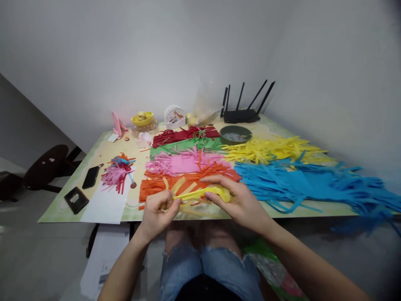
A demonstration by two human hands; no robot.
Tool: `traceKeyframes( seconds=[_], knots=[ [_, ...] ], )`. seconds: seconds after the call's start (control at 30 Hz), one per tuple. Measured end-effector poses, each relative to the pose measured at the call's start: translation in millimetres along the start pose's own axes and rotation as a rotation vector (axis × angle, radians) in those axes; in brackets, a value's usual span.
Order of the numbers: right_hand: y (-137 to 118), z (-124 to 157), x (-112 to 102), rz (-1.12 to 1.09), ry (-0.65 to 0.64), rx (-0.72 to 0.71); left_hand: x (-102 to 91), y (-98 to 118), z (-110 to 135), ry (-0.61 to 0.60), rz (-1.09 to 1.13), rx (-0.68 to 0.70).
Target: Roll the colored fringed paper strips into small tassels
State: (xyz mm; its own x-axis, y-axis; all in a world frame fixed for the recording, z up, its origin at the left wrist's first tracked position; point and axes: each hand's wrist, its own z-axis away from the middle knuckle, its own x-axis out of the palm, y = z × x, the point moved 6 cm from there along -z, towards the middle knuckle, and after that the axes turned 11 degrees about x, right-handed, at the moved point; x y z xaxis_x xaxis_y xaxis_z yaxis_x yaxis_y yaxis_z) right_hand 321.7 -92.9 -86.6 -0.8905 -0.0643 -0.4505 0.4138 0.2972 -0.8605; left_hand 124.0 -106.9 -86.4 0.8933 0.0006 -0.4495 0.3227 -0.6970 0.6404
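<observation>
A strip of yellow crepe paper (pixel 194 195) is stretched between my hands above the near edge of the table. My left hand (pixel 161 207) pinches its narrow end, while my right hand (pixel 230 198) grips the wider, bunched end between thumb and fingers. Just behind them lies orange fringed paper (pixel 153 186), partly hidden by my hands. Beyond it are fringed sheets in pink (pixel 184 163), green (pixel 169 148) and dark red (pixel 175 136). Blue fringed paper (pixel 300 184) and yellow fringed paper (pixel 275 149) spread out to the right.
A finished-looking tassel bundle (pixel 117 173) lies at left, beside a phone (pixel 90 177) and a dark square case (pixel 76 200). At the back stand a black router (pixel 242 116), a dark bowl (pixel 235 140) and a yellow fruit basket (pixel 142 121). Blue strips overhang the right edge.
</observation>
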Motion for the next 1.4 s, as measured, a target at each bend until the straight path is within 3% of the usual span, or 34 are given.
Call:
traceKeyframes(
  seconds=[0.13, 0.23, 0.37, 0.5, 0.73, 0.87, 0.93, 1.07, 1.13, 1.23, 1.33, 1.4],
  knots=[
    [2.1, -1.2, -0.6, 0.125, 0.006, -0.017, 0.7, -1.4, 0.3, -0.067, -0.06, -0.022],
    [6.5, -1.9, 0.6, 0.034, -0.035, 0.057, 0.9, -4.8, -1.3, -0.126, -0.061, -0.095],
    [8.5, -1.7, 7.5, -0.327, -0.161, 0.155, 1.4, -15.8, 0.6, -0.025, 0.268, -0.288],
    [9.2, -4.6, 9.7, -0.527, -0.181, 0.142, 7.3, -25.2, 5.4, 0.054, 0.61, -0.424],
    [23.5, -7.7, 20.9, -0.77, -0.204, 0.183, 15.7, -23.5, 1.5, 0.155, 0.817, -0.373],
    [18.5, -4.0, 15.6, -0.631, -0.129, 0.074, 17.7, -29.1, 9.5, 0.194, 0.818, -0.39],
    [8.3, -0.6, 8.9, -0.436, -0.085, -0.076, 12.9, -27.2, 10.5, 0.096, 0.721, -0.358],
    [-12.2, 5.7, 4.1, -0.114, -0.097, -0.356, 3.2, -5.9, -2.4, -0.302, 0.31, -0.189],
    [-17.9, 6.1, 5.3, -0.048, -0.138, -0.424, -0.3, 5.5, -15.0, -0.35, 0.139, -0.107],
    [-21.6, 5.6, 6.5, -0.028, -0.175, -0.47, 11.6, 12.7, -26.8, -0.443, 0.113, -0.105],
    [-17.5, 6.2, 7.4, -0.017, -0.182, -0.476, 28.3, 5.8, -25.2, -0.551, 0.126, -0.181],
    [-11.9, 7.1, 6.4, -0.001, -0.168, -0.477, 30.9, -0.9, -24.0, -0.526, 0.042, -0.157]
  ],
)
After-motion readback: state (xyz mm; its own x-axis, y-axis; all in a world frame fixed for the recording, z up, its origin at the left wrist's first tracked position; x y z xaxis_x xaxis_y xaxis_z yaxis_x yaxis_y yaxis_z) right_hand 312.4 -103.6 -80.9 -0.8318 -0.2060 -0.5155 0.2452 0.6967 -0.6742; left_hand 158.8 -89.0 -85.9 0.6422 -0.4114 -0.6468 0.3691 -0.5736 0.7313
